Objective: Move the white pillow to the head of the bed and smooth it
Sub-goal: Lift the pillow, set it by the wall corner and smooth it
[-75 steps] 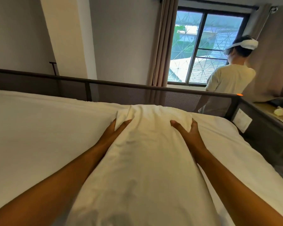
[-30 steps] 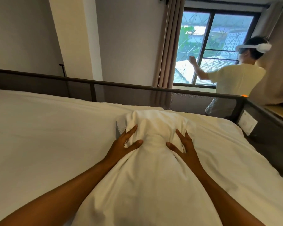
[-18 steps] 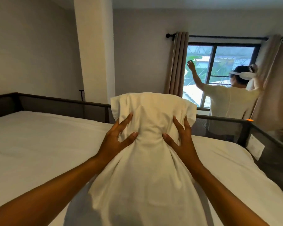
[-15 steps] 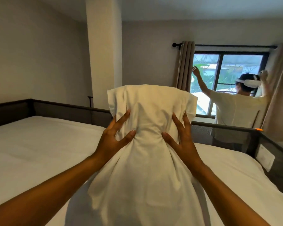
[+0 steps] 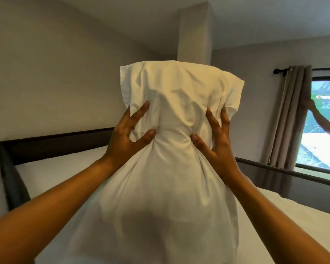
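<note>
Left hand (image 5: 125, 138) and right hand (image 5: 216, 139) pinch white pillow (image 5: 171, 149) at its sides, upright above bed (image 5: 51, 174) middle.

- Daylight enters from the window (image 5: 324, 119) at the right edge; its panes are the brightest, slightly blown-out area.
- Away from the window, the room is dim and warm-toned.
- A soft grey shadow sits on the lower white pillow (image 5: 171, 168).
- Wide-angle bending curves the walls; edges look soft and slightly blurred.
</note>
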